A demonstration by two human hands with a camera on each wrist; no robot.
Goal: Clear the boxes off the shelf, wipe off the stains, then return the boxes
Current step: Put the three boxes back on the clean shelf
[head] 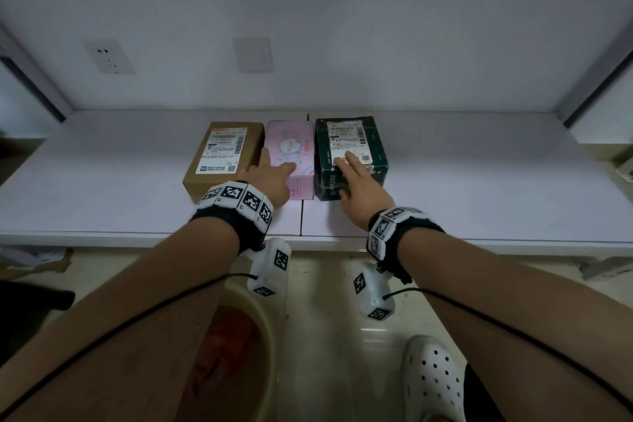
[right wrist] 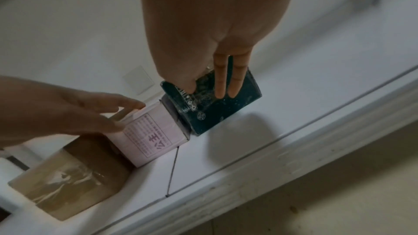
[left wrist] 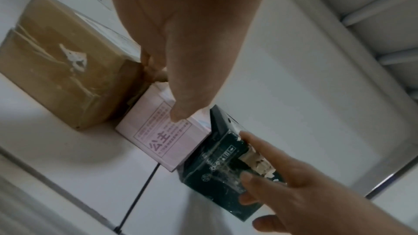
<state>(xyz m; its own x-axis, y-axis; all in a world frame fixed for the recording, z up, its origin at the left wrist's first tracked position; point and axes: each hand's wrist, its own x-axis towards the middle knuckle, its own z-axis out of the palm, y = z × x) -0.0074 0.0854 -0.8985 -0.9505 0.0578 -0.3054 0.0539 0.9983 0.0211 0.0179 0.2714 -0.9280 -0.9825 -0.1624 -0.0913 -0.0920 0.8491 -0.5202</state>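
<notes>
Three boxes stand side by side on the white shelf (head: 102, 199): a brown cardboard box (head: 222, 158), a pink box (head: 296, 140) and a dark green box (head: 356, 140). My left hand (head: 274, 178) rests on the pink box (left wrist: 158, 140), fingers straight, thumb on its near top edge and fingers along the gap beside the brown box (left wrist: 56, 63). My right hand (head: 356, 181) lies on the green box (right wrist: 226, 110), fingers (right wrist: 220, 78) straight over its top and thumb against its near face. Neither hand holds a cloth.
The shelf's back wall carries a socket (head: 109, 60) and a blank plate (head: 253, 55). Grey uprights bound the shelf left and right. Below its front edge, a beige basin (head: 270, 336) with something reddish inside sits on the floor beside a white clog (head: 431, 380).
</notes>
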